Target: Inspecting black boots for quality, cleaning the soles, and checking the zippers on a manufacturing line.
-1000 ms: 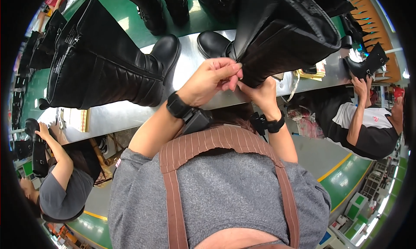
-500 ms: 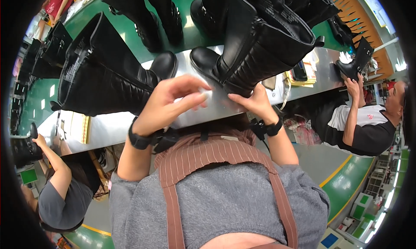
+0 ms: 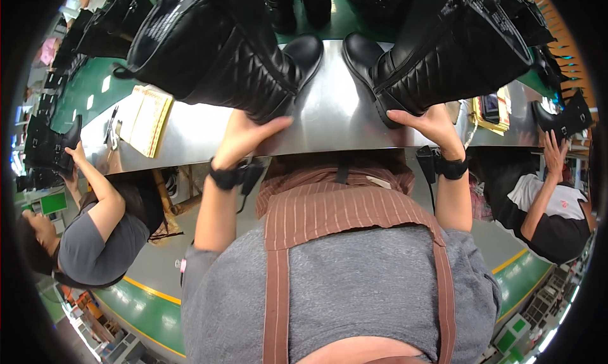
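Note:
Two tall black boots stand side by side on the shiny metal counter before me, toes pointing away. My left hand (image 3: 247,138) is closed at the heel of the left boot (image 3: 250,60), its thumb along the back of the heel and its fingers hidden behind the shaft. At the right boot (image 3: 437,63), my right hand (image 3: 432,128) grips the heel in the same way, thumb on the heel and fingers mostly out of sight. Both shafts lean outward, with quilted creases and wide openings showing.
More black boots (image 3: 315,3) stand on the green surface beyond the metal counter (image 3: 326,126). Yellowish papers (image 3: 147,120) lie at left; a dark device (image 3: 489,107) rests on a yellow pad at right. Co-workers at left (image 3: 95,231) and right (image 3: 544,205) have boots at their hands.
My left hand, previously free between the boots, has gone to the left boot's heel. The left boot has turned, its toe now pointing away. My right hand stays at the right boot's heel.

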Demonstrator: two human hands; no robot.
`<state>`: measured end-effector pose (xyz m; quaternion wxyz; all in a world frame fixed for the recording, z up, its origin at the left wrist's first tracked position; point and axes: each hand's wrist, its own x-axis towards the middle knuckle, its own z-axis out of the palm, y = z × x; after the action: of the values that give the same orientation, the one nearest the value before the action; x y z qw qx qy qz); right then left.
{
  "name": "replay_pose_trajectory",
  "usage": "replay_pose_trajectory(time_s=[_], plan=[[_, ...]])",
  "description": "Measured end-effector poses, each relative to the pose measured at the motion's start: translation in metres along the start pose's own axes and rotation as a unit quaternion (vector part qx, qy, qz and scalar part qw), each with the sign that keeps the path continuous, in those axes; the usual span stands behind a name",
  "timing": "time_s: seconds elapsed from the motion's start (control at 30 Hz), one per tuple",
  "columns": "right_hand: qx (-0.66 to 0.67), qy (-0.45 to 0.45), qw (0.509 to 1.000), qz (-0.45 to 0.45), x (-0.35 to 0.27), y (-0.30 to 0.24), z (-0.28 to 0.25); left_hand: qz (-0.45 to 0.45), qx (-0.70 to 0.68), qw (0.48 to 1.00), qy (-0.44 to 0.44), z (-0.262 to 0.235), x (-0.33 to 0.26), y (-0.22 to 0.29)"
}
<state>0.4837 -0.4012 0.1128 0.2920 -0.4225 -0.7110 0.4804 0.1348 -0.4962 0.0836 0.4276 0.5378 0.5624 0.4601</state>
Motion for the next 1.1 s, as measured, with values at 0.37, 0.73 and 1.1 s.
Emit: replay_pose_trajectory(time_s=[0.37,0.73,1.1], plan=[[0.49,0.032,0.869,0.066,-0.011,0.006,0.059,-0.079,-0.409,0.909,-0.006,0.05,0.0,0.02],[0.545,0.02,0.838,0.009,-0.005,-0.009,0.077,-0.051,-0.54,0.837,-0.068,0.061,0.002,0.026],[0.135,0.054,0.985,-0.092,-0.003,-0.022,0.078,0.052,-0.148,0.984,-0.087,0.049,0.019,0.03]])
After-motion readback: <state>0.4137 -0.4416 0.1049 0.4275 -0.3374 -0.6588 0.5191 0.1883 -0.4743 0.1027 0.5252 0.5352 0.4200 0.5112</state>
